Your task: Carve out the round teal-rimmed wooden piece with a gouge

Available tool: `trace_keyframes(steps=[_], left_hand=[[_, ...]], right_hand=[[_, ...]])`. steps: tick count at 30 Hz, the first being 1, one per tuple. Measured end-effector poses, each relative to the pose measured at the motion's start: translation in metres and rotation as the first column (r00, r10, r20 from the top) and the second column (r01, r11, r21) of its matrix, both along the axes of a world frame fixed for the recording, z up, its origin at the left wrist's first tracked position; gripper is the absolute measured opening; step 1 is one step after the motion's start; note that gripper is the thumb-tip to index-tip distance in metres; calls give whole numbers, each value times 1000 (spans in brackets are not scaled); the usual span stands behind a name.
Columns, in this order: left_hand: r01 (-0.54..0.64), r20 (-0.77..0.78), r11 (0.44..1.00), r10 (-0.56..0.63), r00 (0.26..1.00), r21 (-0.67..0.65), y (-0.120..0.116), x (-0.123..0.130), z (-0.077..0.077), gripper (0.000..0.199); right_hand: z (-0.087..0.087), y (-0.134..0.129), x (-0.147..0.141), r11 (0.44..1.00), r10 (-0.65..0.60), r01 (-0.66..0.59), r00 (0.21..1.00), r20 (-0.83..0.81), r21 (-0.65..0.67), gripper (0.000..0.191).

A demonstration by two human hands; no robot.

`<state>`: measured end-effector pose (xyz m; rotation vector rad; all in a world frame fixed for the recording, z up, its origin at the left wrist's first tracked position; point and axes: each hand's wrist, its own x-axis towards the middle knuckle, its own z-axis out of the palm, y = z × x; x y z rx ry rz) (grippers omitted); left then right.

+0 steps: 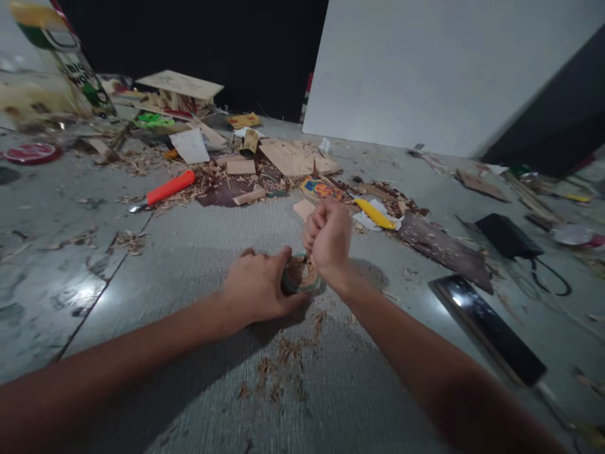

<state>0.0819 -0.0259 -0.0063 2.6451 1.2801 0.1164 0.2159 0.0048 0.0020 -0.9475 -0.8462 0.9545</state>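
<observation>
A small round container [301,275] with a greenish rim stands on the grey floor, with light brown material like wood shavings inside. My left hand [258,284] is wrapped around its left side, thumb along the far rim and fingers at the near side. My right hand [328,236] is closed in a fist just above the right of the rim. A thin dark tip shows below that fist, at the container's edge; the rest of what it holds is hidden. Loose shavings [288,350] lie on the floor in front of the container.
An orange-handled cutter [171,187] lies at the left, and a yellow-handled tool [374,213] lies beyond my right hand. Wood pieces and shavings spread across the back around a plywood board [297,157]. A phone [489,329] and a black pouch [508,236] lie at the right.
</observation>
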Motion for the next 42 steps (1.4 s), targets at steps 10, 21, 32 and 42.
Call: trace_keyframes(steps=[10,21,32,42], left_hand=[[-53,49,992,59,997,-116,11,4,2,72],[-59,69,995,64,996,-80,11,0,2,70],[-11,239,980,59,969,-197,32,2,7,43],[3,301,1000,-6,954,10,55,6,44,33]], right_hand=[[-8,18,-6,983,177,-173,983,56,-67,46],[50,-5,50,980,114,-193,753,648,51,49],[-8,-24,71,978,49,-206,347,937,25,11],[6,-4,69,943,-217,-220,171,961,252,36]])
